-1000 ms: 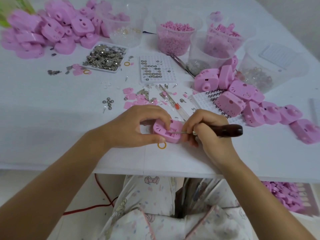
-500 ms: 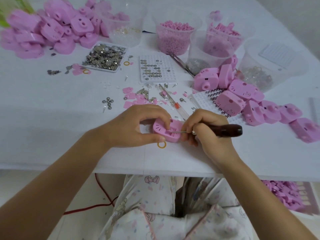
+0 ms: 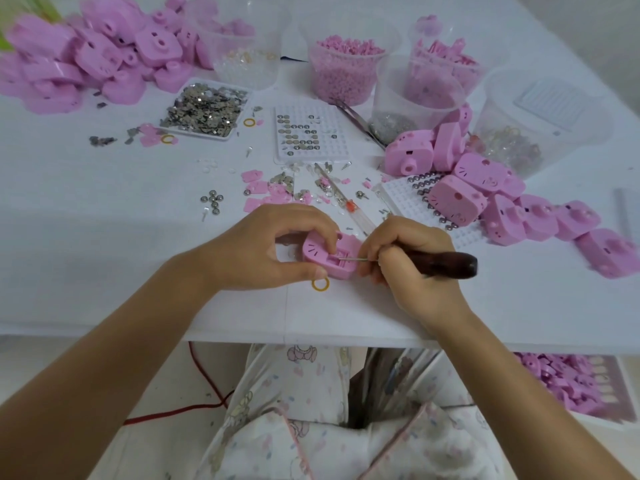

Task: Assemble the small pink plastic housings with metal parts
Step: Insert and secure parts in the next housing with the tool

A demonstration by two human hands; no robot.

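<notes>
Housing (image 3: 329,256) between hands, ring (image 3: 320,284) before it

Bare table (image 3: 104,244) is lying open left of the left hand (image 3: 256,252) and along the near edge. A pink housing (image 3: 322,256) is filling the gap between both hands. Just beyond them, loose metal parts (image 3: 212,201) are crowding the way; heaped housings (image 3: 512,213) are sitting beyond the right hand (image 3: 412,275), to its right.
</notes>
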